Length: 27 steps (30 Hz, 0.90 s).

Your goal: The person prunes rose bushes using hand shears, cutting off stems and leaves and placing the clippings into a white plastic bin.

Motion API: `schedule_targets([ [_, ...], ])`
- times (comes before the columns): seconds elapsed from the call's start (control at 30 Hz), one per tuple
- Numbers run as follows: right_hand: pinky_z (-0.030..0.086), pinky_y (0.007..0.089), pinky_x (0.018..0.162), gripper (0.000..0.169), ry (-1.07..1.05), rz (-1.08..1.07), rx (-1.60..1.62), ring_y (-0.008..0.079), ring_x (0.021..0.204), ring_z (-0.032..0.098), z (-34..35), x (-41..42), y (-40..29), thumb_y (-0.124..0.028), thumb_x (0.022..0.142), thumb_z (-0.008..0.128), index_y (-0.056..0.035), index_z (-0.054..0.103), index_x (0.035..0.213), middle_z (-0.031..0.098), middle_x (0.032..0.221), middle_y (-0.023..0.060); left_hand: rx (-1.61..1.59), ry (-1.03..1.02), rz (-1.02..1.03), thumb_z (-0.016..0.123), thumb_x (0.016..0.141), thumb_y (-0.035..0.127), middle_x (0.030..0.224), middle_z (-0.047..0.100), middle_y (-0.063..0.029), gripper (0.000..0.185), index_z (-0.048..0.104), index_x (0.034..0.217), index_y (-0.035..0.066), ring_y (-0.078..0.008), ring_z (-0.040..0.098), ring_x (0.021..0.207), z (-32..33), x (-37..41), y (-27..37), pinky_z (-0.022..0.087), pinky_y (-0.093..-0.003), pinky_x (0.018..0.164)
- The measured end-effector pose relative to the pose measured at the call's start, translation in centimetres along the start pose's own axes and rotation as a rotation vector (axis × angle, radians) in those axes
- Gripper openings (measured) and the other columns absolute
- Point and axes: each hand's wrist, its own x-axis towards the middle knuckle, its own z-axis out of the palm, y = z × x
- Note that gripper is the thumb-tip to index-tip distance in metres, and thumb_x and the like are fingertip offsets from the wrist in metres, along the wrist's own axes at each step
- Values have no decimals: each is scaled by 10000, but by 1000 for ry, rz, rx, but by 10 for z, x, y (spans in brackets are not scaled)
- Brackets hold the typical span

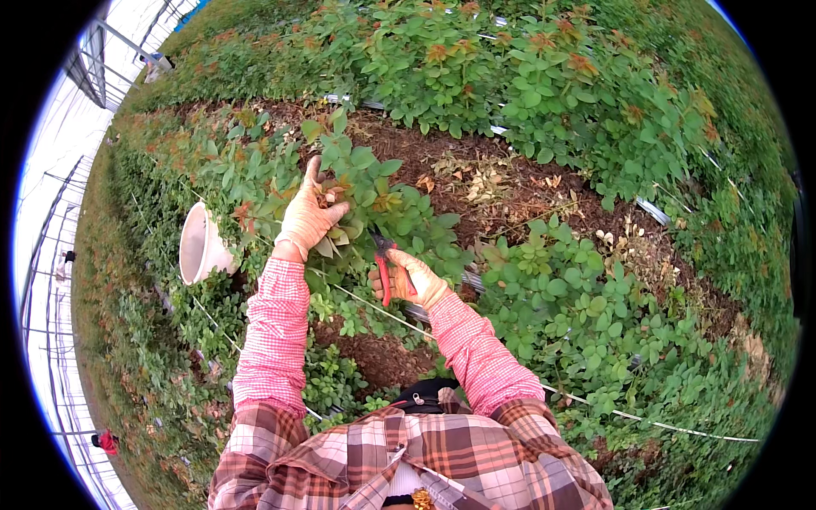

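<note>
My right hand (pixel 409 280), in a soiled pale glove, grips red-handled pruning shears (pixel 384 271). Their dark blades (pixel 380 241) point up into the foliage, partly covered by leaves. To the left, my left hand (pixel 309 213), gloved as well, reaches into a leafy bush (pixel 366 172) that looks like a rose. Its index finger and thumb are spread. Small brownish leaves (pixel 331 192) show between them, and pale-backed leaves (pixel 333 243) hang just under the thumb. Whether the curled fingers hold these is hidden.
A white bucket (pixel 203 245) stands tilted among plants at left. A pale cord (pixel 376 306) runs across the row below my hands. Beyond lies a brown soil path (pixel 472 172) with dry leaves, then another bushy row (pixel 542 83). Distant people (pixel 106 441) appear at the left edge.
</note>
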Motion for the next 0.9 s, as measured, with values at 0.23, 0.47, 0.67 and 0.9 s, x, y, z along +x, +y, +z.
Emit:
schedule_targets([
  [0.23, 499, 449, 572, 355, 161, -37, 25, 274, 653, 582, -12, 42, 4, -328, 775, 555, -58, 444, 976, 544, 791, 120, -409, -193, -228, 511, 727, -79, 833, 481, 15, 261, 478, 973, 3, -57, 427, 702, -8, 32, -58, 378, -165, 679],
  [0.47, 460, 313, 513, 441, 430, -255, -747, 176, 581, 544, 6, -16, -5, -308, 758, 571, -78, 447, 1113, 565, 751, 87, -212, -20, -139, 503, 750, -79, 811, 470, 14, 416, 447, 1145, 35, -55, 442, 726, -32, -3, -36, 384, -166, 707],
  [0.67, 399, 383, 748, 608, 923, -72, -2324, 264, 896, 511, 48, -33, -65, -334, 685, 605, -174, 371, 1223, 521, 956, 123, -458, -112, -434, 437, 787, -2, 715, 387, -6, 399, 396, 1181, 48, -126, 388, 631, 12, 30, -64, 380, -202, 751],
  [0.9, 333, 351, 808, 515, 757, 179, -2654, 213, 999, 445, 40, -13, -86, -148, 727, 546, -191, 392, 1217, 492, 1030, 83, 656, -439, -11, 581, 685, 56, 855, 525, -54, 503, 438, 1166, 84, -204, 501, 752, 71, 52, -65, 398, -297, 743],
])
